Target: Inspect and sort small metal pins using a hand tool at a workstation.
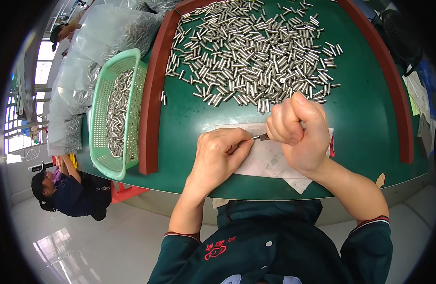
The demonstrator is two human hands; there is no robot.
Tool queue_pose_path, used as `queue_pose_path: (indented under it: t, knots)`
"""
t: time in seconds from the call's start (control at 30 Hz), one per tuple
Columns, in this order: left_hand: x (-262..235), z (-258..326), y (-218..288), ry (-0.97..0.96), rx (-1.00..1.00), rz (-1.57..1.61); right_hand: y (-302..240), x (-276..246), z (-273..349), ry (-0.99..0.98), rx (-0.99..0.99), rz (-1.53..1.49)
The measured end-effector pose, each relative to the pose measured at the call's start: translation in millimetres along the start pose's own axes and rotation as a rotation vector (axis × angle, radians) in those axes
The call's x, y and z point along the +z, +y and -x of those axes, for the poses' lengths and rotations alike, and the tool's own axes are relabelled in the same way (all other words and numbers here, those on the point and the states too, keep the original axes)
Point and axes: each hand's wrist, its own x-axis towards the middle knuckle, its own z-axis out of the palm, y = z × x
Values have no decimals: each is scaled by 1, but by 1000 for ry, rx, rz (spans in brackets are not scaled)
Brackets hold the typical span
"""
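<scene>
A small silvery metal pin [261,137] is pinched between the closed fingertips of the left hand [218,156] and the clenched fist of the right hand [296,132]; only its short middle shows between them. Its long axis is laid roughly left to right, one end toward each hand, so neither hand is nearer. Both hands are rested over a white paper sheet [270,163] on the green table top [364,118]. Beyond the knuckles, well apart, a heap of loose steel pins [256,52] is spread.
</scene>
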Motion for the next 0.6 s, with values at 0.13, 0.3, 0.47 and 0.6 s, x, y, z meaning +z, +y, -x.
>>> queue_pose_path:
  t: [0.13,0.3,0.47,0.6]
  knots:
    - [2,1,2,10,7,-5,1,2,1,0,-17,64]
    - [2,0,1,-3,-15,28,4,5,5,-39,-66,182]
    - [2,2,2,-7,-14,26,5,7,6,-54,-93,230]
    - [4,4,7,17,-22,18,6,8,8,-29,-90,207]
